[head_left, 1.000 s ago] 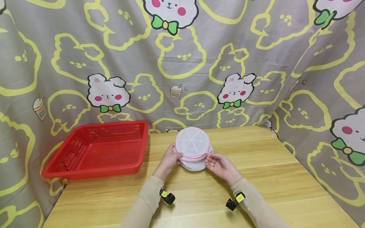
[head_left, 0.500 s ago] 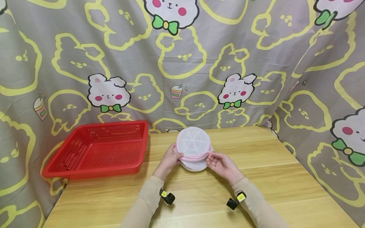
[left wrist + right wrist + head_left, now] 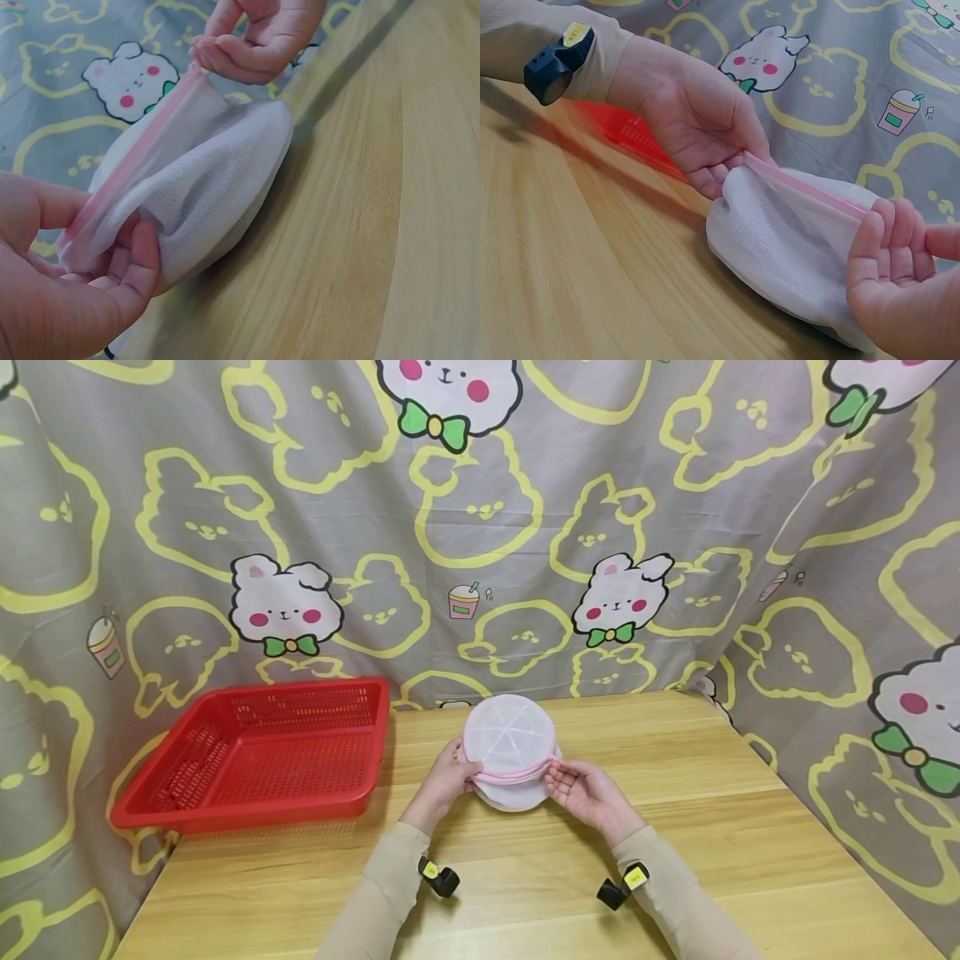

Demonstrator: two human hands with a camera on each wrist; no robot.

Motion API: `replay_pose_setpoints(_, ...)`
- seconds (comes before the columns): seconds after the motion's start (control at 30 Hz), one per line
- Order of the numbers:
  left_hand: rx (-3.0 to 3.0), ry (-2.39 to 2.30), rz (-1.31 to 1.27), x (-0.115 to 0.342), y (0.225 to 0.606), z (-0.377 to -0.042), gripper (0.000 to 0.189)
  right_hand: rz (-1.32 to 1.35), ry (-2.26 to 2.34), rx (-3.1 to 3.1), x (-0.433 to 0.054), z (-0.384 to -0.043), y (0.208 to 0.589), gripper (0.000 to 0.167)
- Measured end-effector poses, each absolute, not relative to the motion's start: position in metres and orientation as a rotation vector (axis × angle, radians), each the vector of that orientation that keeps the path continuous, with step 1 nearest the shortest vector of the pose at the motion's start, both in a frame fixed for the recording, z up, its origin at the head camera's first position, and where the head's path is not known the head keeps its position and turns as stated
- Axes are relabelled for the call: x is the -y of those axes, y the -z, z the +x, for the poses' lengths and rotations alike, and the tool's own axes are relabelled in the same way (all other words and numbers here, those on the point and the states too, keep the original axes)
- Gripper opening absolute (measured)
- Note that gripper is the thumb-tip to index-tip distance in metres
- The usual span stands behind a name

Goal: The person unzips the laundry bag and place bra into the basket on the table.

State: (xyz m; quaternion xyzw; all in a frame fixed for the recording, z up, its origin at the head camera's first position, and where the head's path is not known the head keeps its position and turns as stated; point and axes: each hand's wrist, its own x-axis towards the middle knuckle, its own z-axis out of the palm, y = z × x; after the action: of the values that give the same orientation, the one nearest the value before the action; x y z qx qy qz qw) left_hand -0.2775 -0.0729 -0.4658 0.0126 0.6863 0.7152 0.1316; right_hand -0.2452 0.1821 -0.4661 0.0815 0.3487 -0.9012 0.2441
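A round white mesh laundry bag (image 3: 510, 731) with a pink zipper edge stands on the table, its top disc tilted toward me. My left hand (image 3: 447, 781) grips its left side, thumb over the pink rim and fingers curled underneath in the mesh folds. On the opposite side, my right hand (image 3: 592, 797) pinches the pink zipper (image 3: 139, 161) at its end with thumb and index finger, the other fingers loosely curled. Between both hands the zipper edge is stretched taut, as the right wrist view shows. Below it the mesh body (image 3: 780, 240) bulges softly over the wood.
A red perforated plastic basket (image 3: 247, 810) stands at the table's left side. The wooden table (image 3: 712, 860) reaches back to a grey curtain (image 3: 510, 485) printed with cartoon rabbits. Black wrist cameras (image 3: 440, 878) are strapped to both sleeves.
My right hand has shifted slightly to the right with the zipper edge, and the bag's top disc has moved a little that way. My left hand has kept its place.
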Motion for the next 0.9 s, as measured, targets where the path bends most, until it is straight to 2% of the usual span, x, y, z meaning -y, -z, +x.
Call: replay_pose_setpoints(0.9, -2.169, -1.972, -0.193, 0.079, 0.466, -0.279, 0.050, 0.192, 2.433, -0.990, -0.171, -0.242, 0.472, 0.034)
